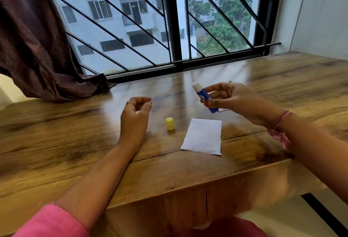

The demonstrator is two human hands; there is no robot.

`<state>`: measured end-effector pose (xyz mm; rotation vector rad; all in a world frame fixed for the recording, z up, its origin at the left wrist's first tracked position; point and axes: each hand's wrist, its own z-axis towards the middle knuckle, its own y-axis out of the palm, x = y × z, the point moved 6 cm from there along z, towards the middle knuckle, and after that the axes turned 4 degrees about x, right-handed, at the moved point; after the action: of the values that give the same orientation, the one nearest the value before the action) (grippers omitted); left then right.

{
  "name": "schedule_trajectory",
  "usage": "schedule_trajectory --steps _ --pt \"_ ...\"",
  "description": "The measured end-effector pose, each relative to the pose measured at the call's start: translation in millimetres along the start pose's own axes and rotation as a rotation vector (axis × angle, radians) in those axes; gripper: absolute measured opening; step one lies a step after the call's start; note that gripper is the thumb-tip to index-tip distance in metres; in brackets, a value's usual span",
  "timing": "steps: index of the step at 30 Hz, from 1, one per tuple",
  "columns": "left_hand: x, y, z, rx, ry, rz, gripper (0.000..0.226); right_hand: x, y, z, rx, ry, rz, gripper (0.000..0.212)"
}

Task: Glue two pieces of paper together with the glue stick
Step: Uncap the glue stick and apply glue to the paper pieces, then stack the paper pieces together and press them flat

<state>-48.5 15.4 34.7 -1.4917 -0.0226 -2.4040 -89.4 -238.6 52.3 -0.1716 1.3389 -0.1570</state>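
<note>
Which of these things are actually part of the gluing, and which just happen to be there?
Part of the job:
glue stick, held in the right hand
yellow cap, off, standing on the table
white paper

Just there:
curtain
window grille

The scene is taken by a single camera worn on the person's head, so no second view is given and no overlap can be told. It is aimed forward and down across a wooden table [75, 142] toward a barred window [175, 20] on the far side. Both forearms are seen entering from the bottom edge, with the left hand [134, 112] and the right hand [231, 97] caught near the middle of the frame, close to the lens. A wide angle is shown by the bowed lines of the table edge and window frame. A curtain [33, 39] is taken in at the upper left.
</note>
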Motion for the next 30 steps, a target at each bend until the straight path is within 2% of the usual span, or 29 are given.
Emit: schedule_trajectory --steps 4,14,24,30 --pt "-16 -1 7 0.018 -0.142 -0.043 0.012 -11 19 30 -0.036 -0.047 -0.138 0.035" --pt "-19 1 8 -0.001 -0.190 -0.078 0.008 -5 57 64 -0.146 -0.144 -0.351 0.024" --pt "-19 2 8 -0.019 -0.194 -0.063 0.011 5 74 58 -0.219 -0.215 -0.482 0.035" --pt "-19 2 8 -0.019 -0.190 -0.057 0.010 6 74 55 -0.235 -0.185 -0.447 0.033"
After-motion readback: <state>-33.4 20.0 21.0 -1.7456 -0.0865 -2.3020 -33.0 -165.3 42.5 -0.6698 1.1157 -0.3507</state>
